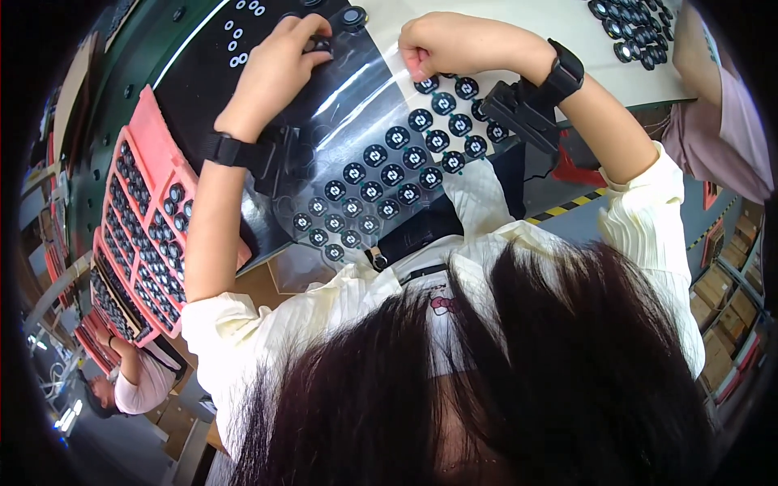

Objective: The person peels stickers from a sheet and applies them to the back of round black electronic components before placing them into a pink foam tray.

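Observation:
My left hand is closed around one or two small black round parts, held over the dark end of the work surface. My right hand has its fingers pinched together and pointing down at the top row of discs. Its fingertips meet a black disc with a white mark; whatever sits between them is hidden. Below both hands, several rows of similar black discs lie on a clear plastic sheet. Another black round part rests just right of my left hand.
White rings lie on the black mat at upper left. Pink trays packed with black round parts stand at my left. More black parts are grouped at upper right. One person is at lower left, another person's sleeve at right.

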The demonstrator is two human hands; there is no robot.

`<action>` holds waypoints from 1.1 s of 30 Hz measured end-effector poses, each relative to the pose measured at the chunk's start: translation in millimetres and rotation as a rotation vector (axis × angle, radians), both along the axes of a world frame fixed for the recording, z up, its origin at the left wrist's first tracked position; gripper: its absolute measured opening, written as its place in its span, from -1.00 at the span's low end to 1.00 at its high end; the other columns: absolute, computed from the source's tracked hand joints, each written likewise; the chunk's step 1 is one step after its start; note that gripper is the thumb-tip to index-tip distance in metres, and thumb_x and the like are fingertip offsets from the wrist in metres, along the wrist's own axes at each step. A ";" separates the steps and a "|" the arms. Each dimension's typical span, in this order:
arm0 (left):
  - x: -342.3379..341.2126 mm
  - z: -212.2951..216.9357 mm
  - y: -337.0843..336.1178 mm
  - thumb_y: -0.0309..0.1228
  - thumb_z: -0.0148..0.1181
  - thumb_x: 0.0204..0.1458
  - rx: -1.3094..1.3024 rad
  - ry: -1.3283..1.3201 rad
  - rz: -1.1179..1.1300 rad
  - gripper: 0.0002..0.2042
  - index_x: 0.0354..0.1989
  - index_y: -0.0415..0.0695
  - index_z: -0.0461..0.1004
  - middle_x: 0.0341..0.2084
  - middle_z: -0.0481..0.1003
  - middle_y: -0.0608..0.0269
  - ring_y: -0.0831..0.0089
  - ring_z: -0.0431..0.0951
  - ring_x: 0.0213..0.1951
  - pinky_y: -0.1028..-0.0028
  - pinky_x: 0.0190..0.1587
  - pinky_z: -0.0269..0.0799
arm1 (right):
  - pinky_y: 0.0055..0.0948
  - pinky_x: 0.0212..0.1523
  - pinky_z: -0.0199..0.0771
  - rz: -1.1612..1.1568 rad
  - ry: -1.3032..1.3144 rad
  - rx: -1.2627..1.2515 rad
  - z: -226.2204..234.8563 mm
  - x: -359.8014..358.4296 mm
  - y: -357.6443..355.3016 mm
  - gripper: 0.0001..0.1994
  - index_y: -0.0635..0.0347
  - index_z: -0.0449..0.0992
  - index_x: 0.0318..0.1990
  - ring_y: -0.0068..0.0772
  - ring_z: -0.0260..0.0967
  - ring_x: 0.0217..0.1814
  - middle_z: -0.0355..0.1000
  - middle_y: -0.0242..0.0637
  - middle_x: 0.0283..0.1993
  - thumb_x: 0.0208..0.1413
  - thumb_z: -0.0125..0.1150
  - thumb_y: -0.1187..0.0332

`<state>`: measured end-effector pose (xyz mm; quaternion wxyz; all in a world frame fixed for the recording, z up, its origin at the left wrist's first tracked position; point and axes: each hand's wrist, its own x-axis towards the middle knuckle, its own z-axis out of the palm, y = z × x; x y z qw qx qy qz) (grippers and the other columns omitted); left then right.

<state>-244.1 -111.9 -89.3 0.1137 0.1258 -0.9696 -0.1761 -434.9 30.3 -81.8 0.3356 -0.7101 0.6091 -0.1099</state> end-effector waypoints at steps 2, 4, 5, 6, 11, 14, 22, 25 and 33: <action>-1.5 9.0 -3.7 -0.46 0.18 -0.14 0.014 0.008 0.006 -0.72 -0.21 -0.20 0.34 -0.45 0.47 0.14 0.27 0.49 -0.48 0.43 -0.45 0.38 | -0.37 -0.35 0.38 -0.035 -0.040 -0.076 -0.2 -2.8 -1.4 -0.87 0.32 0.49 -0.47 -0.16 0.41 -0.41 0.43 -0.05 -0.47 -0.20 0.21 0.44; 6.4 29.2 -2.7 -0.50 0.12 -0.07 0.415 -0.006 0.226 -0.72 -0.13 -0.14 0.36 -0.36 0.45 0.21 0.49 0.49 -0.45 0.59 -0.51 0.29 | -0.36 -0.35 0.37 -0.065 -0.009 -0.092 2.2 -0.8 0.0 -0.88 0.32 0.49 -0.49 -0.14 0.41 -0.40 0.43 -0.04 -0.48 -0.20 0.19 0.45; 9.6 39.7 -0.1 -0.52 0.09 -0.04 0.615 -0.015 0.335 -0.72 -0.09 -0.11 0.37 -0.31 0.43 0.25 0.60 0.49 -0.44 0.66 -0.55 0.24 | -0.35 -0.35 0.37 -0.094 0.021 -0.110 3.7 1.1 1.5 -0.89 0.32 0.50 -0.50 -0.13 0.41 -0.39 0.43 -0.02 -0.48 -0.20 0.17 0.46; 14.3 51.0 4.9 -0.52 0.09 -0.04 0.613 -0.013 0.338 -0.72 -0.09 -0.11 0.37 -0.31 0.43 0.25 0.60 0.49 -0.44 0.66 -0.55 0.24 | -0.34 -0.34 0.37 -0.117 0.049 -0.130 5.6 3.6 2.0 -0.90 0.33 0.50 -0.51 -0.12 0.41 -0.38 0.42 -0.01 -0.49 -0.21 0.15 0.47; 32.8 80.5 38.4 -0.59 0.05 -0.04 0.688 0.120 0.314 -0.71 -0.08 -0.23 0.34 -0.24 0.45 0.12 0.57 0.51 -0.37 0.74 -0.57 0.20 | -0.38 -0.36 0.37 -0.132 0.162 -0.150 6.7 11.0 0.6 -0.89 0.35 0.50 -0.50 -0.21 0.42 -0.43 0.44 -0.06 -0.51 -0.18 0.17 0.45; 35.1 80.5 56.4 -0.63 0.05 -0.06 0.732 0.208 0.309 -0.69 -0.08 -0.28 0.32 -0.24 0.45 0.04 0.52 0.52 -0.35 0.74 -0.58 0.20 | -0.45 -0.39 0.37 -0.205 -0.230 0.276 12.1 4.3 -8.7 -0.87 0.35 0.50 -0.48 -0.35 0.41 -0.47 0.45 -0.20 -0.55 -0.09 0.17 0.42; 34.5 91.0 100.6 -0.75 0.09 -0.20 0.824 0.422 0.441 -0.61 -0.09 -0.36 0.31 -0.33 0.49 0.00 0.46 0.53 -0.37 0.74 -0.55 0.27 | -0.59 -0.15 0.32 -0.488 -1.125 0.089 79.1 19.9 16.1 -0.83 0.35 0.48 -0.31 -0.54 0.35 -0.18 0.41 -0.18 -0.16 0.01 0.14 0.41; 36.1 95.1 107.6 -0.76 0.12 -0.24 0.705 0.444 0.425 -0.60 -0.11 -0.39 0.31 -0.41 0.51 0.00 0.42 0.55 -0.38 0.73 -0.54 0.29 | -0.62 -0.17 0.32 -0.384 -1.258 0.087 97.2 38.3 26.5 -0.83 0.36 0.47 -0.33 -0.55 0.35 -0.19 0.41 -0.19 -0.18 -0.01 0.17 0.40; 35.8 100.3 118.6 -0.78 0.15 -0.30 0.630 0.558 0.380 -0.58 -0.14 -0.43 0.31 -0.45 0.50 -0.08 0.32 0.56 -0.41 0.67 -0.39 0.42 | -0.67 -0.25 0.35 -0.471 -1.097 0.043 108.6 57.3 25.3 -0.84 0.34 0.49 -0.40 -0.57 0.37 -0.27 0.44 -0.24 -0.25 -0.07 0.21 0.40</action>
